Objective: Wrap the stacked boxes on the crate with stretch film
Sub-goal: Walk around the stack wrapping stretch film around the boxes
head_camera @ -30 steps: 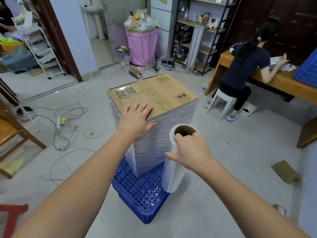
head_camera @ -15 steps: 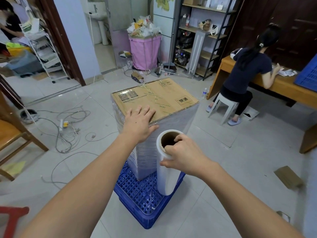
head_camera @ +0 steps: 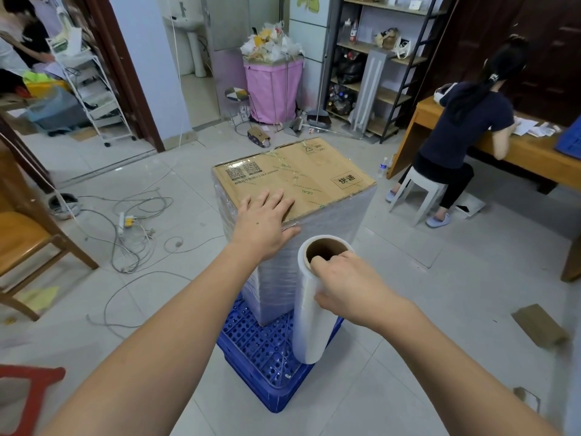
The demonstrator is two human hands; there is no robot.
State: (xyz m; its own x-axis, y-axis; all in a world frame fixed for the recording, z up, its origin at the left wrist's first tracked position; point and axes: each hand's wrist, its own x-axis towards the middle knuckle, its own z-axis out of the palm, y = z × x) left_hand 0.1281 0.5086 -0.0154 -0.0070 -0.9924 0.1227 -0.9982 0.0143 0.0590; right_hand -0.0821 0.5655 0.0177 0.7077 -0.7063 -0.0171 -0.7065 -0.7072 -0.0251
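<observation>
Nearest to the camera, the right hand (head_camera: 349,287) grips the top of the roll of stretch film (head_camera: 311,309), with a finger hooked in its cardboard core. The roll hangs upright just in front of the stack of boxes (head_camera: 301,234), near its front corner. The stack stands on the blue crate (head_camera: 267,357), and its sides are already covered with film. The left hand (head_camera: 264,221) lies flat, fingers spread, on the top of the stack and steadies it. Behind the stack stands a pink bin (head_camera: 272,86). The wrapping seems well advanced; the next move probably calls for carrying the roll around the stack while keeping the film tight.
</observation>
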